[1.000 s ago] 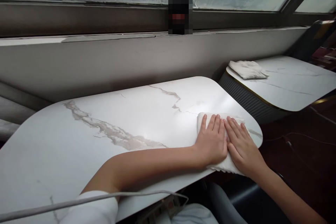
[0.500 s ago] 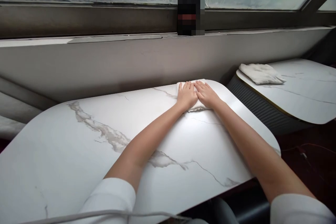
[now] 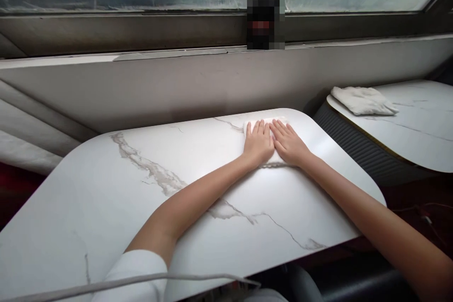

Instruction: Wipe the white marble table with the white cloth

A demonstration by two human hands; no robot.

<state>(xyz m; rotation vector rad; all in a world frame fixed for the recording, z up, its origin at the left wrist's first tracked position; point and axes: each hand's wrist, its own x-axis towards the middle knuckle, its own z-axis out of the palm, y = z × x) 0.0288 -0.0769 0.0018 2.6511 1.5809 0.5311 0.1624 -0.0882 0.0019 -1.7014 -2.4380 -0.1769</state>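
A folded white cloth (image 3: 267,125) lies flat on the white marble-patterned table (image 3: 116,198), toward its far right part. My left hand (image 3: 259,142) rests palm down on the cloth with its fingers stretched forward. Beside it, my right hand (image 3: 288,142) also presses flat on the cloth, fingers extended and slightly apart. The two hands touch or nearly touch at the thumbs. Much of the cloth is hidden beneath them.
Another white cloth (image 3: 364,100) lies on a second marble-patterned table (image 3: 421,122) at the right. A wall (image 3: 159,89) and window run behind the tables. A grey cable (image 3: 141,281) crosses the lower left foreground.
Both hands and the cloth beneath them have moved back from the table's far edge, toward me. The view has shifted slightly.
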